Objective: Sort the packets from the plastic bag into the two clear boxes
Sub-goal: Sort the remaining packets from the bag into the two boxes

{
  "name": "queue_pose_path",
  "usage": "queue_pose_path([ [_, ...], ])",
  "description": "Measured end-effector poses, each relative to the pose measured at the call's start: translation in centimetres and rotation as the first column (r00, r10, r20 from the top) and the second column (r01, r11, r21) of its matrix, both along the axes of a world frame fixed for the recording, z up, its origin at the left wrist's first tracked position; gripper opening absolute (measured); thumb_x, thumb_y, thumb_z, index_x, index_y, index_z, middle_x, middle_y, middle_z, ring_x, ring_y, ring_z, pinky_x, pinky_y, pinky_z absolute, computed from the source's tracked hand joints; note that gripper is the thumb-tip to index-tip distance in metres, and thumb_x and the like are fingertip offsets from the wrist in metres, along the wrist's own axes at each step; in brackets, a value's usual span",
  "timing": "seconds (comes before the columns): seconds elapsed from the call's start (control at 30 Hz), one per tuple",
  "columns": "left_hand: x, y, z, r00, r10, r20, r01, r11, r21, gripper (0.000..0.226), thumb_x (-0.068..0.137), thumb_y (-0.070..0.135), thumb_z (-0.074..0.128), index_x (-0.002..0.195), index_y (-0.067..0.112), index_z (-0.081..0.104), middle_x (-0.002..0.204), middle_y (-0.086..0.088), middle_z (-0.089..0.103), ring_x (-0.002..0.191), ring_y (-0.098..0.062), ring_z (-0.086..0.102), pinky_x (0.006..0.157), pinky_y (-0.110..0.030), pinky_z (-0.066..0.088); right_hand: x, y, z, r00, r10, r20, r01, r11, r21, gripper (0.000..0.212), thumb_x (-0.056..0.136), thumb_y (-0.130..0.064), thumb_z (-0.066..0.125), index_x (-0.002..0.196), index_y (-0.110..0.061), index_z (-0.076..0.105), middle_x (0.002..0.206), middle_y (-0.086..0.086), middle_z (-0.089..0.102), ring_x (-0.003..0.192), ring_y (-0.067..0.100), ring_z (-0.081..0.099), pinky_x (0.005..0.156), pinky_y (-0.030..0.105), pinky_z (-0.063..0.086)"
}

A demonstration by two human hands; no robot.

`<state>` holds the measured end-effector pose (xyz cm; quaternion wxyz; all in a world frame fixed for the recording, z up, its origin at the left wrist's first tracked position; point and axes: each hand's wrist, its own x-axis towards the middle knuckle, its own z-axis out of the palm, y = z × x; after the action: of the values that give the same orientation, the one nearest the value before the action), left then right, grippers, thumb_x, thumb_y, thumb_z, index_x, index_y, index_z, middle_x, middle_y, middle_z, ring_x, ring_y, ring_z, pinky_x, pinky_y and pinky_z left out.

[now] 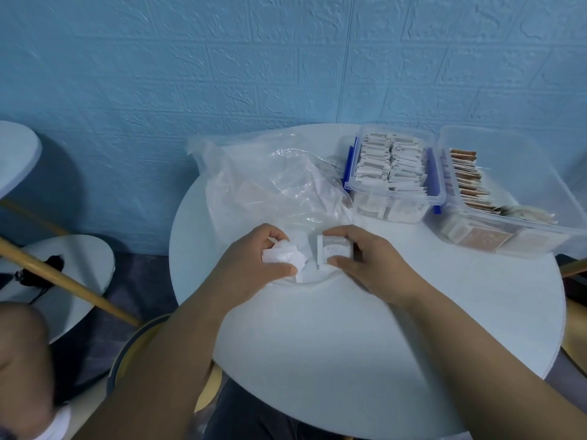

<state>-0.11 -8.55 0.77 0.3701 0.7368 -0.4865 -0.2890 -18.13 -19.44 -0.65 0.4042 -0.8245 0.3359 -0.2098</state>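
We find no legible text. Faint grey print on stack of packets [335, 249] in right hand [374, 265] and on loose packets [282, 257] in left hand [251, 262]: too blurred for us to read. Printed panels on boxed packets [390, 163]: unreadable as well.

Right clear box [540, 241] partly off-frame.

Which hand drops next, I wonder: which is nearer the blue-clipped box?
Right. The right hand, gripping packets, is just in front of the box; the left hand is further left, before the bag.
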Motion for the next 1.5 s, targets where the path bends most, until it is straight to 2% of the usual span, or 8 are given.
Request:
queue_pose_path([
  [0.17,-0.5,0.4,0.2,0.994,0.105,-0.041,-0.111,0.973,-0.204,0.023,0.082,0.018,0.065,0.093,0.037,0.056,0.089,0.017,0.061,0.075,0.005,0.056,0.059,-0.006,0.04,-2.2,-0.6,0.7,0.959,-0.232,0.166,0.252,0.961,-0.113,0.019,0.083,-0.018,0.067,0.08,-0.034,0.056,0.081,-0.014,0.061,0.071,0.001,0.051,0.067,0.01,0.037],
  [0.33,-2.8,-1.1,0.2,0.952,0.148,-0.268,-0.239,0.905,-0.352,0.012,0.088,0.015,0.06,0.09,0.025,0.054,0.089,0.003,0.062,0.076,-0.01,0.063,0.059,-0.022,0.055,-2.9,-0.3,0.1,0.956,-0.258,0.137,0.269,0.96,-0.075,0.009,0.086,-0.018,0.063,0.081,-0.023,0.056,0.073,-0.012,0.059,0.065,-0.001,0.049,0.062,0.01,0.037],
  [0.6,-6.4,-6.3,1.0,0.895,0.18,-0.409,-0.355,0.842,-0.407,0.019,0.088,0.014,0.06,0.084,0.03,0.051,0.088,0.01,0.06,0.076,-0.005,0.063,0.064,-0.035,0.058,-2.7,-0.8,1.3,0.936,-0.294,0.194,0.305,0.952,-0.029,0.012,0.088,-0.016,0.06,0.081,-0.024,0.055,0.073,-0.013,0.057,0.066,0.001,0.049,0.065,0.013,0.04],
  [0.77,-8.6,-10.2,2.5,0.891,0.136,-0.434,-0.362,0.791,-0.494,0.016,0.093,0.014,0.053,0.088,0.029,0.05,0.088,0.015,0.059,0.069,0.0,0.062,0.066,-0.034,0.057,-6.4,-4.6,4.7,0.899,-0.364,0.245,0.374,0.927,0.006,0.008,0.09,-0.017,0.059,0.084,-0.023,0.062,0.077,-0.001,0.063,0.07,0.018,0.055,0.069,0.031,0.045],
  [0.83,-9.4,-11.8,3.2,0.91,0.145,-0.389,-0.349,0.776,-0.526,0.015,0.093,0.017,0.052,0.09,0.03,0.048,0.087,0.017,0.058,0.068,0.003,0.059,0.068,-0.02,0.052,-7.5,-6.4,6.3,0.894,-0.362,0.265,0.379,0.925,-0.017,0.011,0.09,-0.016,0.058,0.085,-0.025,0.063,0.08,0.0,0.065,0.07,0.014,0.056,0.071,0.029,0.045],
  [0.97,-10.2,-14.4,4.0,0.937,0.192,-0.291,-0.335,0.725,-0.601,0.014,0.092,0.015,0.053,0.097,0.026,0.047,0.085,0.024,0.051,0.074,0.019,0.05,0.063,0.001,0.034,-8.3,-9.8,8.9,0.9,-0.391,0.194,0.426,0.882,-0.202,0.015,0.086,-0.017,0.063,0.082,-0.032,0.062,0.078,-0.011,0.064,0.068,0.002,0.053,0.067,0.012,0.041],
  [1.13,-9.7,-16.7,2.8,0.894,0.264,-0.362,-0.441,0.668,-0.6,0.011,0.092,0.013,0.054,0.099,0.021,0.05,0.086,0.024,0.052,0.075,0.018,0.051,0.063,0.0,0.035,-7.1,-14.2,9.5,0.925,-0.379,-0.023,0.352,0.879,-0.321,0.015,0.078,-0.017,0.072,0.074,-0.027,0.061,0.068,-0.009,0.059,0.058,0.004,0.048,0.059,0.011,0.036],
  [1.5,-9.1,-18.1,0.5,0.893,0.257,-0.369,-0.444,0.635,-0.633,0.009,0.092,0.012,0.056,0.097,0.018,0.05,0.089,0.024,0.054,0.08,0.017,0.053,0.068,0.001,0.035,-4.1,-17.8,9.1,0.901,-0.236,-0.365,0.06,0.899,-0.434,0.017,0.08,-0.021,0.072,0.094,-0.013,0.067,0.078,-0.006,0.059,0.073,0.009,0.051,0.06,0.009,0.035],
])
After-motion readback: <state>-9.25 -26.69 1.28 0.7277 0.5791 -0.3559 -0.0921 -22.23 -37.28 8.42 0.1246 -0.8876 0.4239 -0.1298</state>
